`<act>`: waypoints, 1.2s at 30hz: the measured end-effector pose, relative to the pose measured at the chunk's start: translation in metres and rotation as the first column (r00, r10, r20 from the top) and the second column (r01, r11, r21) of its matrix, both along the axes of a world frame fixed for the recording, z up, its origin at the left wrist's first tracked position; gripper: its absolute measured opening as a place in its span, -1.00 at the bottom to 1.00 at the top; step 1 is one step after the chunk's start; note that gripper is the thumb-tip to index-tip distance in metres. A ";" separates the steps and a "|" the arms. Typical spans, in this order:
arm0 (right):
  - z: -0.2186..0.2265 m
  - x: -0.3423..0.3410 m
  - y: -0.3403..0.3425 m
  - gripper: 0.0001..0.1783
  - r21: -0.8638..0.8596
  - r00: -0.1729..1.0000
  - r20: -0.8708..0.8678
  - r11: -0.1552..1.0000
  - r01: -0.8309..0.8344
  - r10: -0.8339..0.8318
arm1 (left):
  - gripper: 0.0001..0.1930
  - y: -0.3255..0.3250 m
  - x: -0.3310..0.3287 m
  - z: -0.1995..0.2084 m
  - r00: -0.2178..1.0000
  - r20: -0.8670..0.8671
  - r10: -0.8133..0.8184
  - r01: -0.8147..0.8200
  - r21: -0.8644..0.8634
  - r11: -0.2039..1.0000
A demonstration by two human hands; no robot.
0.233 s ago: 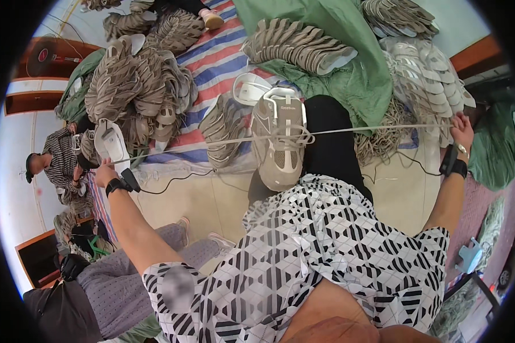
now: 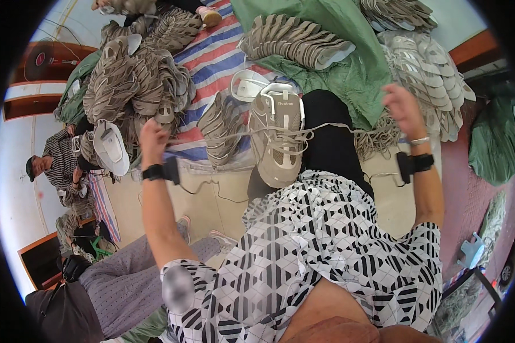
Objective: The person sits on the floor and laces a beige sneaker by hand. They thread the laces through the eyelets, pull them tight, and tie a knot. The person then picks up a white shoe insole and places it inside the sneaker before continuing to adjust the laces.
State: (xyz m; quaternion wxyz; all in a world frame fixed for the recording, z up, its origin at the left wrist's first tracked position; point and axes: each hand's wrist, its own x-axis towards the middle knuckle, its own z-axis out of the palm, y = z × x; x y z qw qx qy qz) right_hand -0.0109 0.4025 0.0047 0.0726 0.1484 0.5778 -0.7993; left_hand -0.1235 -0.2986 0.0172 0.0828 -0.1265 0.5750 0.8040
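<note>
A beige and brown sneaker upper (image 2: pixel 277 134) with a white-lined collar rests on my black-clad thigh, toe toward me. A long beige shoelace (image 2: pixel 332 125) is threaded across its front and runs out to both sides, somewhat slack. My left hand (image 2: pixel 153 140) is near the lace's left end, its fingers smeared by motion, so its grip on the lace cannot be made out. My right hand (image 2: pixel 403 108), also blurred, is raised above the lace's right stretch with fingers loosely apart, and no lace shows in them. Black wristbands with small boxes sit on both wrists.
Stacked uppers (image 2: pixel 117 86) pile up at the left, with more on the green cloth (image 2: pixel 360 80) and a striped sheet (image 2: pixel 212 60). A lace heap (image 2: pixel 377 137) lies right of my knee. Cables cross the floor. One person stands at lower left; another sits farther left.
Both hands have moved inward toward the shoe, the right one also upward. The lace, taut between them before, has slackened, and my right fingers have loosened from it.
</note>
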 end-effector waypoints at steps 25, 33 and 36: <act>0.021 0.011 -0.169 -0.68 0.420 0.838 0.080 0.744 -0.519 0.539 | -0.62 0.248 0.084 0.021 0.801 0.136 -0.583 0.559 -0.521 0.646; -0.014 -0.001 -0.111 -0.71 -0.255 0.972 0.169 0.960 -0.114 0.161 | -0.81 0.284 0.096 0.016 0.789 -0.153 -0.596 0.203 -0.850 0.487; -0.056 0.007 -0.044 -0.70 -0.458 0.981 0.195 0.884 0.096 -0.005 | -0.83 0.286 0.101 -0.003 0.767 -0.344 -0.541 0.003 -0.842 0.539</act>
